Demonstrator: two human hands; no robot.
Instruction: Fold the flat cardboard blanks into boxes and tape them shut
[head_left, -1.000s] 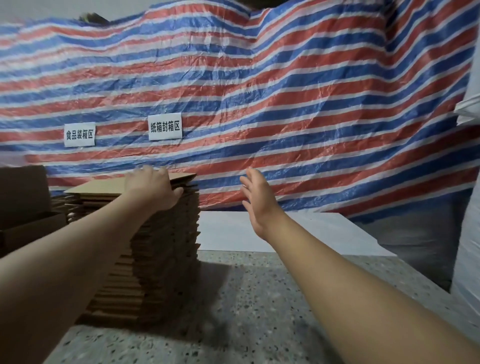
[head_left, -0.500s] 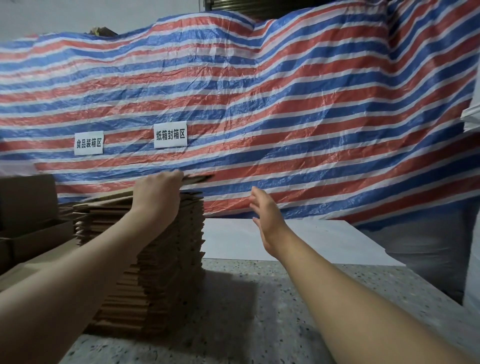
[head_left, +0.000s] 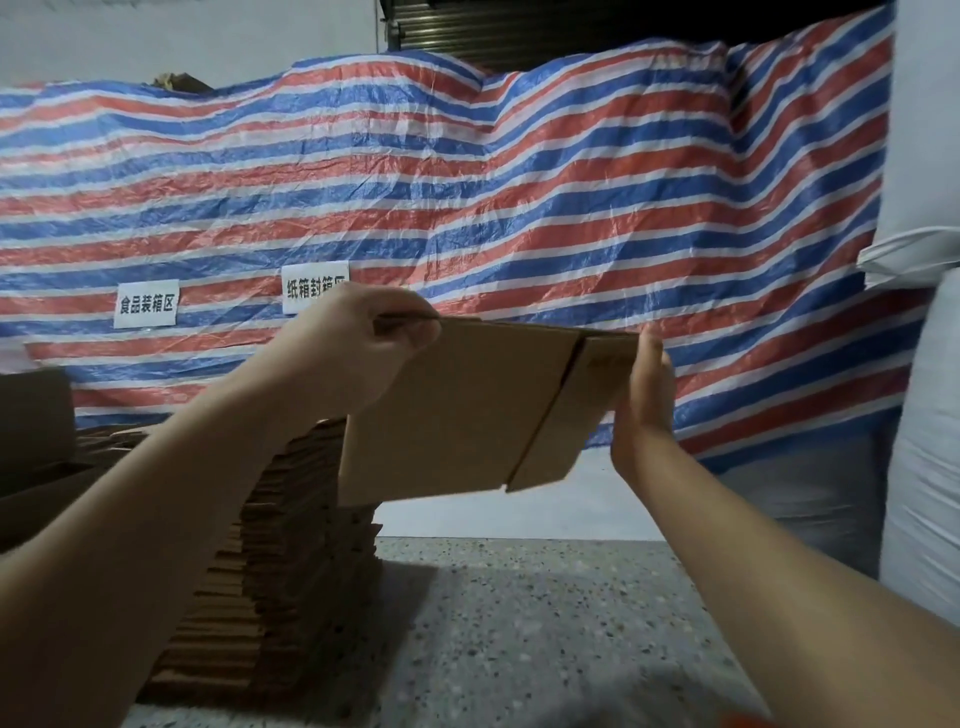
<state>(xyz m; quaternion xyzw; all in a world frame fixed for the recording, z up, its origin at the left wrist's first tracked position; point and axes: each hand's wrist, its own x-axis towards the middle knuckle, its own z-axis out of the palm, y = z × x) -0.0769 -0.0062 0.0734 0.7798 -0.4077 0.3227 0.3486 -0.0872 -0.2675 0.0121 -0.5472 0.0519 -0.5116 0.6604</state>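
Note:
A flat brown cardboard blank (head_left: 467, 410) is held up in the air, tilted with its underside toward me and a fold seam running down its right part. My left hand (head_left: 358, 348) pinches its upper left edge, thumb below and fingers over the top. My right hand (head_left: 647, 400) has straight fingers, and its palm presses against the blank's right edge. Below and behind the blank stands a tall stack of flat blanks (head_left: 291, 545) on the speckled stone tabletop (head_left: 545, 639). My left forearm hides part of the stack.
A red, white and blue striped tarp (head_left: 519, 182) hangs behind, carrying two white paper labels (head_left: 147, 304). Open cardboard boxes (head_left: 36, 441) sit at the far left. White sacks (head_left: 924, 415) stand at the right. A white sheet (head_left: 519, 504) lies past the tabletop.
My left hand has lifted the top blank off the stack and swung it right and up. My right hand has come in against the blank's right edge. The camera has tipped upward.

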